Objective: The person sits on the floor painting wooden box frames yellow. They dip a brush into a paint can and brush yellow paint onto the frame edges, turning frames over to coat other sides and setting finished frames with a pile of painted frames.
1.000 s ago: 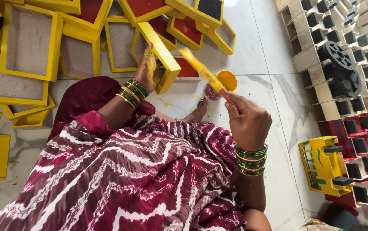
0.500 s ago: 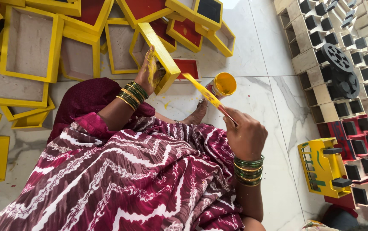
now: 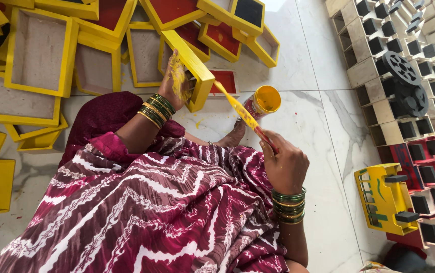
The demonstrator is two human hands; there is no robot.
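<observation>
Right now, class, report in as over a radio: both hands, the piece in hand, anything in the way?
Left hand grips yellow tray. Right hand holds paintbrush, tip at tray's edge. Open paint can beside brush; bare foot below.

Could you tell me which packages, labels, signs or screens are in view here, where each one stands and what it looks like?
Paint tin: on the marble floor just beyond the brush held in the right hand; small open cylinder, yellow inside, with a red-and-white wrapper label too small to make out.
No signs or screens are in view; the yellow wooden frame in the left hand carries no label.
</observation>
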